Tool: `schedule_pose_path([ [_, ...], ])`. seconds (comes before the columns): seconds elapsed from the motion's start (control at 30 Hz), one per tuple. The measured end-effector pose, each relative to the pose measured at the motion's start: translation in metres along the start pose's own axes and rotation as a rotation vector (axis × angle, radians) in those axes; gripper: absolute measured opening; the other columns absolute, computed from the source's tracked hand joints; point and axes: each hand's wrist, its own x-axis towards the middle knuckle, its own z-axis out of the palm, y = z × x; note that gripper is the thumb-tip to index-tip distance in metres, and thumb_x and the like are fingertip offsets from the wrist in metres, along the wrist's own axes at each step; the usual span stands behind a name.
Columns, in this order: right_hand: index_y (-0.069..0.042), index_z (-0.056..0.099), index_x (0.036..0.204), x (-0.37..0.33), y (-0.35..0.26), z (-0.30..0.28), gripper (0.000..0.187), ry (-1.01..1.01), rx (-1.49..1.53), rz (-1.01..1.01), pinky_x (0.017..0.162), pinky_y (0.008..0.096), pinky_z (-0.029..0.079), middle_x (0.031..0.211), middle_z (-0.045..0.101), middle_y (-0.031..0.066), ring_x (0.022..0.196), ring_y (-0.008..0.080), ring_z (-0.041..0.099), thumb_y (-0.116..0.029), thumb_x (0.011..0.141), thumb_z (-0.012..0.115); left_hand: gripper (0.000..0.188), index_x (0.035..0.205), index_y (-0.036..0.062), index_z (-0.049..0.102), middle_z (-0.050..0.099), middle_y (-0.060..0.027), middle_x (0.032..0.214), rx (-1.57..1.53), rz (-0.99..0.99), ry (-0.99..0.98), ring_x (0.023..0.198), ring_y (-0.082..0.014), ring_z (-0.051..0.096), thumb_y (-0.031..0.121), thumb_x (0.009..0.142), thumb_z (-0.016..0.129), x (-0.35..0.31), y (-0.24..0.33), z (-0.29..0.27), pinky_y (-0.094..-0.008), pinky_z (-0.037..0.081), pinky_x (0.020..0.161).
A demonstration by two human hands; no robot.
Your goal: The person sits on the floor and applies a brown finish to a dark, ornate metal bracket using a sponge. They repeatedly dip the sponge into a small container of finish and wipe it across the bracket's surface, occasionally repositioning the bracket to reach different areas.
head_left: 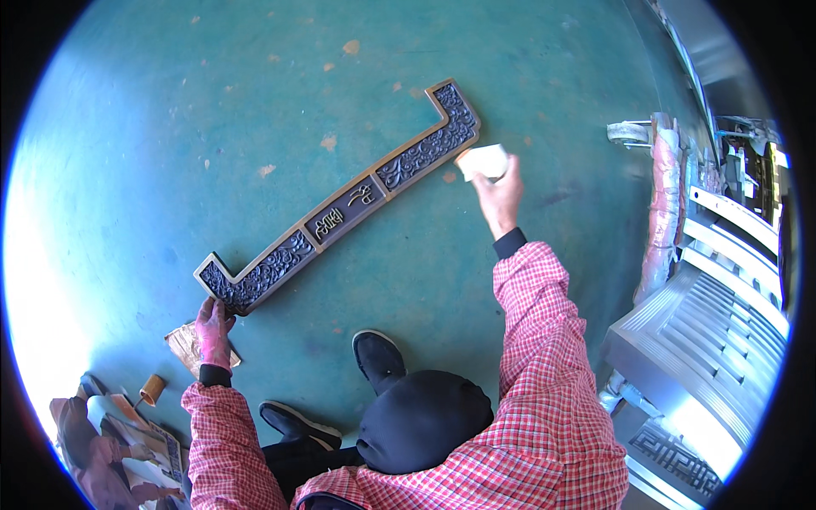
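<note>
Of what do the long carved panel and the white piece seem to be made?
Carved panel: probably metal, dark with bronze-toned sheen on its raised edges; painted wood is possible.
White piece: perhaps foam, cloth or paper, matte-looking, but brightness hides its texture.

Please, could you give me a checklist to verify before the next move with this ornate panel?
1. Right hand has a grip on the white pad: ok.
2. Left hand is at the lower-left end of the panel: ok.
3. Left grip is firm: cannot tell, the fingers are partly hidden.
4. Pad touches the panel: cannot tell, it is close to the upper-right end.
5. Shoes are clear of the panel: ok.
6. Brown sheet is clear of the left hand: not ok, they overlap in this view.
</note>
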Motion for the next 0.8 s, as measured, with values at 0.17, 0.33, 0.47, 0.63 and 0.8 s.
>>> schedule_pose_path([
  [0.17, 0.0, 0.052, 0.11, 0.035, 0.01, -0.004, 0.046, 0.093, -0.144, 0.033, 0.076, 0.0353, 0.055, 0.099, 0.069, 0.016, 0.088, 0.0244, 0.07, -0.008, 0.074, 0.079, 0.038, 0.132, 0.0057, 0.054, 0.066, -0.0015, 0.102, 0.025, -0.006, 0.001, 0.084, -0.0119, 0.064, 0.023, 0.098, 0.055, -0.001, 0.0, 0.007, -0.027, 0.051, 0.073],
  [0.33, -0.002, 0.052, 0.108, 0.011, -0.001, 0.017, 0.05, -0.044, -0.181, 0.044, 0.077, 0.0374, 0.054, 0.096, 0.069, 0.0172, 0.089, 0.0275, 0.07, -0.011, 0.069, 0.082, 0.047, 0.134, 0.0045, 0.05, 0.067, -0.0051, 0.106, 0.029, -0.004, -0.017, 0.088, -0.0156, 0.066, 0.029, 0.096, 0.061, -0.004, -0.003, 0.003, -0.028, 0.053, 0.074],
  [0.47, -0.002, 0.051, 0.107, -0.021, -0.018, 0.018, 0.048, -0.134, -0.071, -0.08, 0.076, 0.039, 0.054, 0.094, 0.069, 0.0167, 0.085, 0.0307, 0.069, -0.01, 0.07, 0.08, 0.043, 0.132, 0.0046, 0.053, 0.066, -0.0035, 0.105, 0.02, -0.016, -0.002, 0.085, -0.0136, 0.065, 0.026, 0.096, 0.06, -0.011, -0.001, 0.003, -0.027, 0.052, 0.073],
  [0.63, -0.002, 0.051, 0.105, 0.008, -0.012, 0.012, 0.044, 0.006, -0.081, 0.001, 0.075, 0.037, 0.053, 0.093, 0.069, 0.0146, 0.085, 0.0279, 0.069, -0.009, 0.071, 0.079, 0.041, 0.131, 0.0051, 0.054, 0.066, -0.002, 0.104, 0.007, -0.026, 0.028, 0.084, -0.0121, 0.065, 0.024, 0.096, 0.06, -0.012, 0.0, 0.009, -0.0263, 0.051, 0.071],
  [0.8, -0.004, 0.051, 0.103, 0.001, -0.003, 0.024, 0.044, -0.04, -0.102, 0.013, 0.072, 0.0398, 0.052, 0.09, 0.068, 0.0147, 0.082, 0.0312, 0.067, -0.014, 0.071, 0.08, 0.041, 0.131, 0.0057, 0.054, 0.066, -0.001, 0.106, 0.013, -0.01, -0.008, 0.086, -0.0117, 0.065, 0.026, 0.096, 0.061, -0.011, -0.002, 0.009, -0.026, 0.05, 0.072],
])
